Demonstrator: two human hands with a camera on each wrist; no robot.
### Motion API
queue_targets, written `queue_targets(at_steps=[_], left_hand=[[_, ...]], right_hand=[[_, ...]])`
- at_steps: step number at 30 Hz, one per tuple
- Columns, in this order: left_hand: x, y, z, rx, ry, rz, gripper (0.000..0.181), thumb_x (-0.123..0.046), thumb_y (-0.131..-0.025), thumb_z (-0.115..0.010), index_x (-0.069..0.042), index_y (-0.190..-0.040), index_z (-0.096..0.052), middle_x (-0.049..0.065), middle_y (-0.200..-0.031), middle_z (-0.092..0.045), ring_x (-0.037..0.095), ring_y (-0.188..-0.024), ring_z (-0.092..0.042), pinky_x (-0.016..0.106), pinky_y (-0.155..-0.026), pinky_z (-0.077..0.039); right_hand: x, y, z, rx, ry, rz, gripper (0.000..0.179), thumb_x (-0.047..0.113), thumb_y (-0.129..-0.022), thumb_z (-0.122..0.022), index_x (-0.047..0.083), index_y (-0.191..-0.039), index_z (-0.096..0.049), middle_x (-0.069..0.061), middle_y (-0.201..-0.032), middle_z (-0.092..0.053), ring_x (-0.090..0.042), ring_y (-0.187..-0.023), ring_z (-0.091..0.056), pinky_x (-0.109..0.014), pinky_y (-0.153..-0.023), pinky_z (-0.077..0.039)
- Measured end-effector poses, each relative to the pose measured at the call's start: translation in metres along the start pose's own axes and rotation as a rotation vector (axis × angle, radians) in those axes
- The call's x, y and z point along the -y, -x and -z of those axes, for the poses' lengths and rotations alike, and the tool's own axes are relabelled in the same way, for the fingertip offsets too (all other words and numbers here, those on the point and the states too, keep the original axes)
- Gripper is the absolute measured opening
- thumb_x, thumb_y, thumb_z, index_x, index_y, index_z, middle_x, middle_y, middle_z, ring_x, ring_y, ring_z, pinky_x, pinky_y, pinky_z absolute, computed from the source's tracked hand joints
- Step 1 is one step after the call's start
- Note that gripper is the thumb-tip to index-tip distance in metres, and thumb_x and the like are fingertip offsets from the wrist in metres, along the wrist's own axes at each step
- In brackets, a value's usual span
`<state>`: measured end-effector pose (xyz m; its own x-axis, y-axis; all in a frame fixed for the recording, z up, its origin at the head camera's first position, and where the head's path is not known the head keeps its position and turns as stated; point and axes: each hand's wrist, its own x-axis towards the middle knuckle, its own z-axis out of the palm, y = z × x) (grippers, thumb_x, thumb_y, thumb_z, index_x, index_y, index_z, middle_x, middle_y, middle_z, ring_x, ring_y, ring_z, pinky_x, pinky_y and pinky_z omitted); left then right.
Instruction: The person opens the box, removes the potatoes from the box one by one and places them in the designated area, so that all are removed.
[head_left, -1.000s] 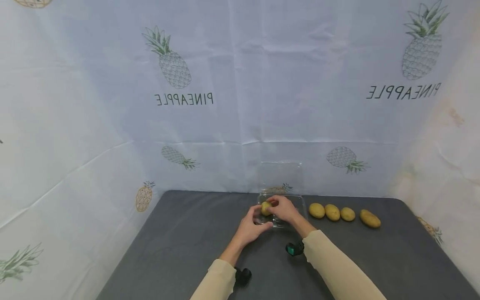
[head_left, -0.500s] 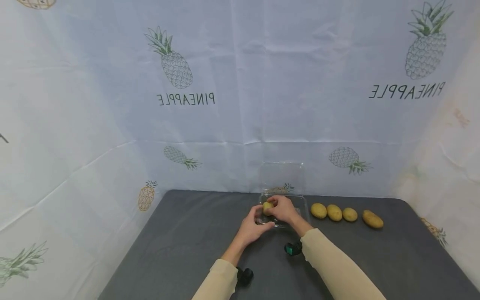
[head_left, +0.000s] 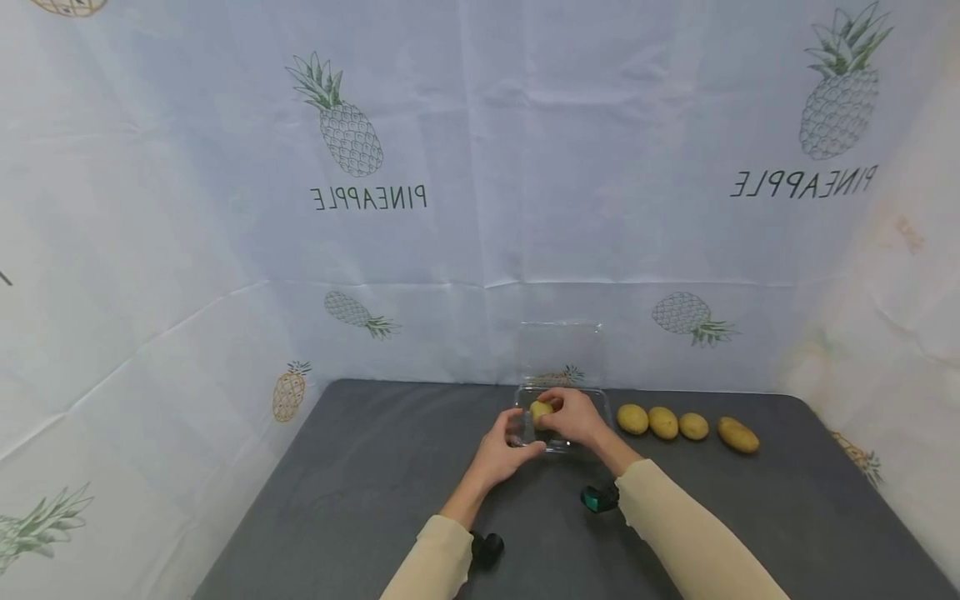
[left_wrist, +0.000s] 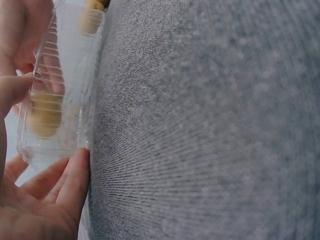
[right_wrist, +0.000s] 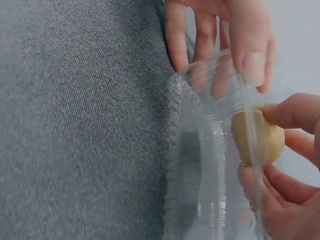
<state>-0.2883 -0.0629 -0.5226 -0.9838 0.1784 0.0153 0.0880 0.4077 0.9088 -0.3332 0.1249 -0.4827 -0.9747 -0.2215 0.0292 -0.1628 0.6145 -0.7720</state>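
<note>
A clear plastic clamshell container (head_left: 600, 402) stands on the table with its lid (head_left: 562, 346) raised against the curtain. My left hand (head_left: 501, 452) holds the container's left end, thumb at the front rim and fingers at the side wall; the left wrist view shows those fingertips (left_wrist: 75, 170) low against the plastic. Between the thumb and fingers of my right hand (head_left: 576, 417) is a small yellow potato (right_wrist: 270, 137), inside the container near its left end. Part of this potato is hidden by the hand in the head view.
Several potatoes lie in a row right of the container, the nearest one (head_left: 632, 419) close to its wall and a longer one (head_left: 738, 435) farthest right. A pineapple-print curtain (head_left: 480, 233) hangs behind the dark grey table (head_left: 375, 483).
My right hand has shifted slightly right inside the container, carrying the potato away from the left wall. The left hand stays at the container's left end.
</note>
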Motion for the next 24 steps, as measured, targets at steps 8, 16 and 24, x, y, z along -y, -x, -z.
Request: queue_targets(at_steps=[8, 16, 24], left_hand=[[-0.001, -0.002, 0.002, -0.011, -0.022, -0.015, 0.074, -0.036, -0.090, -0.078, -0.014, -0.151, -0.044, 0.017, -0.136, -0.060, 0.025, -0.110, -0.061, 0.046, -0.084, -0.053], [-0.002, -0.001, 0.000, -0.016, -0.041, -0.021, 0.074, -0.036, -0.090, -0.078, -0.012, -0.152, -0.043, 0.020, -0.136, -0.058, 0.029, -0.113, -0.061, 0.049, -0.086, -0.053], [-0.002, 0.004, -0.002, -0.026, -0.036, -0.024, 0.076, -0.038, -0.089, -0.078, -0.011, -0.151, -0.043, 0.020, -0.136, -0.058, 0.033, -0.115, -0.061, 0.052, -0.088, -0.052]], right_hand=[[0.008, 0.014, 0.013, 0.006, -0.023, 0.058, 0.038, 0.021, -0.087, -0.078, 0.010, -0.123, -0.071, -0.011, -0.115, -0.068, -0.026, -0.099, -0.064, -0.041, -0.075, -0.055], [0.008, 0.034, 0.023, -0.010, -0.042, 0.120, 0.036, 0.021, -0.089, -0.077, 0.009, -0.122, -0.071, -0.009, -0.112, -0.068, -0.026, -0.100, -0.066, -0.043, -0.080, -0.055], [0.005, 0.051, 0.030, -0.030, -0.048, 0.157, 0.036, 0.018, -0.088, -0.077, 0.007, -0.122, -0.071, -0.006, -0.112, -0.069, -0.024, -0.099, -0.066, -0.043, -0.083, -0.055]])
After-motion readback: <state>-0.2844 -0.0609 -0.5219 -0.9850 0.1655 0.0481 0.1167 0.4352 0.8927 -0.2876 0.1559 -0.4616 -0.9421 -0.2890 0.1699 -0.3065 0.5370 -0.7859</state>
